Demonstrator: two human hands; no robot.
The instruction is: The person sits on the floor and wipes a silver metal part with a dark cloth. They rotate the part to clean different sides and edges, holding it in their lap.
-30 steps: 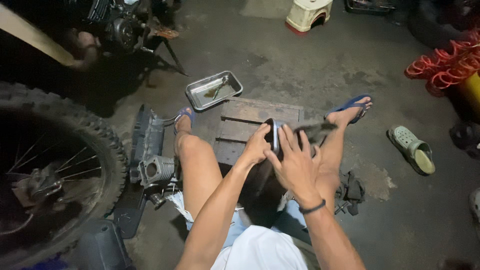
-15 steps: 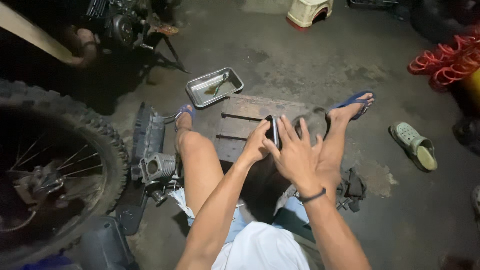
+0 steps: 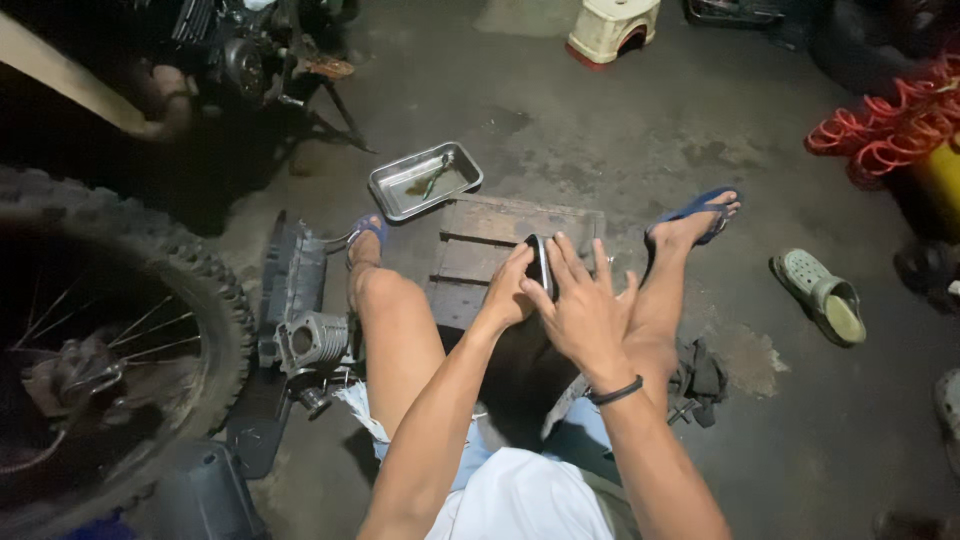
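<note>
Seen from the head, we sit on a concrete floor (image 3: pixel 620 140) with both legs stretched forward and a wooden pallet (image 3: pixel 500 240) lying between them. Our left hand (image 3: pixel 508 292) has its grip closed on a dark, flat part (image 3: pixel 540 264), held upright over the pallet; what the part is we cannot tell. Our right hand (image 3: pixel 585 305) rests against the part's right face with the fingers (image 3: pixel 570 262) spread and straight, its grip open, a dark band (image 3: pixel 615 392) around the wrist. Just beyond the pallet, a metal tray (image 3: pixel 425 180) lies on the floor with a small tool inside. Beside our left leg stands a finned engine cylinder (image 3: pixel 312 342), and further left a knobby tyre (image 3: pixel 190 270) with spokes fills the edge of view. Near our right knee lies a dark rag (image 3: pixel 700 380). A green clog (image 3: pixel 820 296) lies well apart to the right, and red coiled hose (image 3: pixel 890 130) sits at the far right.
</note>
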